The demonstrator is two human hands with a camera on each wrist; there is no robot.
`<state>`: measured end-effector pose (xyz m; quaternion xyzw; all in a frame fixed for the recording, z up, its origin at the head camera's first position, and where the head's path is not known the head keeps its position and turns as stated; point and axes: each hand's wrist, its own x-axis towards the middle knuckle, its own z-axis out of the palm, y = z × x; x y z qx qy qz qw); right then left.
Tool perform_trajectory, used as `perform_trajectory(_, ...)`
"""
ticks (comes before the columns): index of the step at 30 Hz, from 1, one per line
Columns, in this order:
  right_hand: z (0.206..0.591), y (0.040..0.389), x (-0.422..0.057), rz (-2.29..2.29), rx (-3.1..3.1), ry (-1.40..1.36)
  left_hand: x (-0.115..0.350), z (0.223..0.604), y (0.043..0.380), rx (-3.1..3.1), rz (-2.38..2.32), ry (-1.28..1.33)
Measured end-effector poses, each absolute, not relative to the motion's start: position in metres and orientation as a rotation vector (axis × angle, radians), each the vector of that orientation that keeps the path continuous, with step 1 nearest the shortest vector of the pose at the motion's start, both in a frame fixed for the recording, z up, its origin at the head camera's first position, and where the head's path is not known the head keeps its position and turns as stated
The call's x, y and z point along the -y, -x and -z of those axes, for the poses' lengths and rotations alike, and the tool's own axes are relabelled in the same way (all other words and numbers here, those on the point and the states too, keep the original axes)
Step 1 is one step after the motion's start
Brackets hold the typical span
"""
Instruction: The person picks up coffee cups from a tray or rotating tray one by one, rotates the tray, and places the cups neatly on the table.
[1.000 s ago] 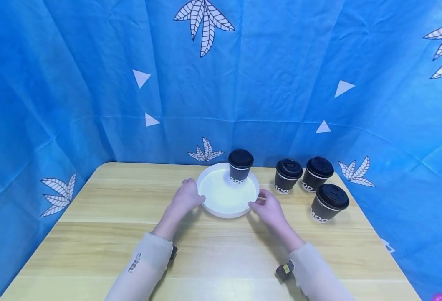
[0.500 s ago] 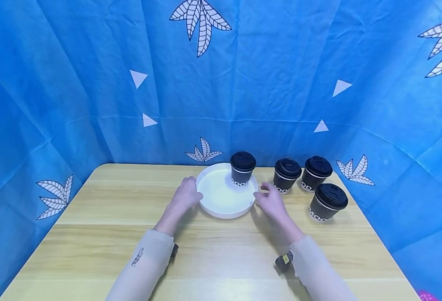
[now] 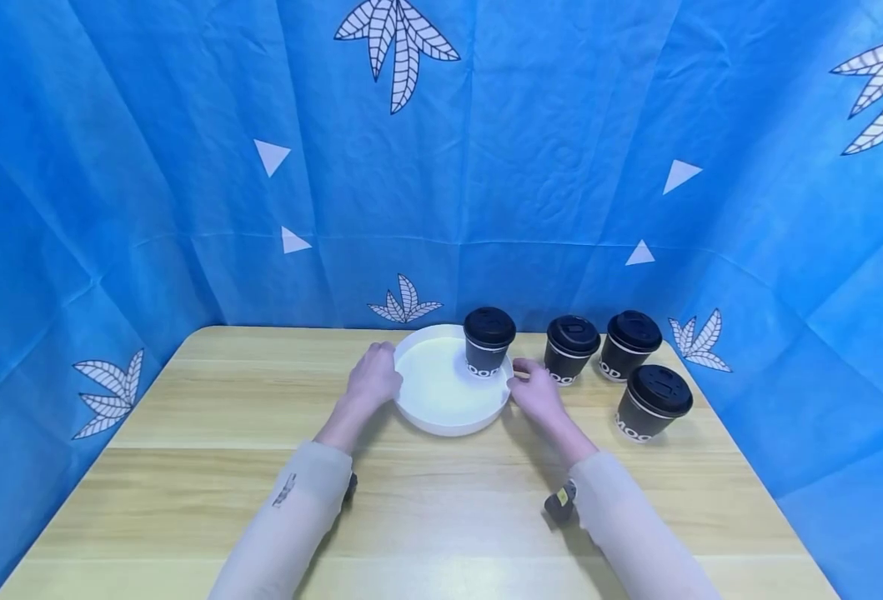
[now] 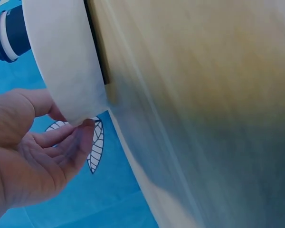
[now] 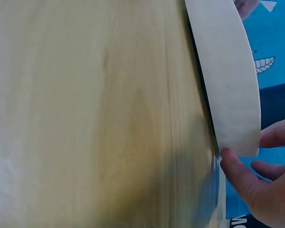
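Note:
A round white tray (image 3: pixel 441 402) with a low wall sits on the table, and a black lidded paper coffee cup (image 3: pixel 486 354) stands upright inside it, near the right back. My left hand (image 3: pixel 375 375) holds the tray's left side; in the left wrist view its thumb and fingers pinch the wall (image 4: pixel 66 57) over the rim. At the right side my right hand (image 3: pixel 537 393) grips the tray between thumb and fingers. The right wrist view shows its fingertips (image 5: pixel 232 164) on the wall's lower edge. Part of that hand is cut off there.
Three more black lidded coffee cups stand on the right of the wooden table (image 3: pixel 441 525): one near the right hand (image 3: pixel 569 358), one behind it (image 3: pixel 629 350), one closer to me (image 3: pixel 649 408). A blue patterned curtain (image 3: pixel 561 167) hangs behind the table.
The cup in the tray has shifted right and slightly toward me, its lettering turned. My right hand loosened, then took hold farther back on the rim. The left hand moved slightly forward.

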<state>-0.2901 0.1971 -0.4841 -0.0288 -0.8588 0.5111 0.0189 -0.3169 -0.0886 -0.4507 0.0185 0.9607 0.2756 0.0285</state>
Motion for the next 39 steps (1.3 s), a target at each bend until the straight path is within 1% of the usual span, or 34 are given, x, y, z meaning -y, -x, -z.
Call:
perform_trajectory(9,0.483,0.282,-0.191,-1.658,2.656,0.060,0.094,0.450,0.320,-3.019,-0.822,-0.106)
perform_trajectory(19,0.481,0.270,-0.191,-1.683,2.703,0.049,0.107,0.448,0.310,-3.059,-0.495,-0.201)
perform_trajectory(28,0.480,0.258,-0.194,-1.632,2.731,0.013,0.114,0.453,0.309,-3.026,-0.415,-0.335)
perform_trajectory(32,0.476,0.261,-0.194,-1.709,2.579,0.024,0.117,0.456,0.312,-3.025,-0.396,-0.398)
perform_trajectory(39,0.476,0.278,-0.186,-1.805,2.401,0.009,0.116,0.458,0.311,-3.037,-0.376,-0.463)
